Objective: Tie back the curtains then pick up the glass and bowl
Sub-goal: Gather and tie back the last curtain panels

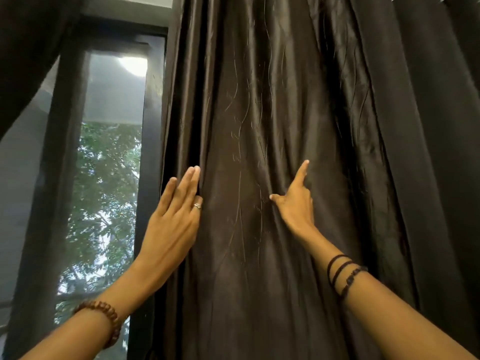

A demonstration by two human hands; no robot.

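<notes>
Both hands, left (172, 216) and right (296, 201), flat-fingered (nothing gripped) against dark curtain (259, 113) beside window (109, 152).

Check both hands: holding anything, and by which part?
Left hand lies flat, fingers straight, on the curtain's left edge, gripping nothing. Right hand digs into a mid-panel fold; whether it holds the fold cannot be told.

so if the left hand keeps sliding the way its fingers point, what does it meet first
Its straight fingers point up along the dark curtain's edge, so the left hand would likely just meet more curtain fold; depth there is unclear.
</notes>
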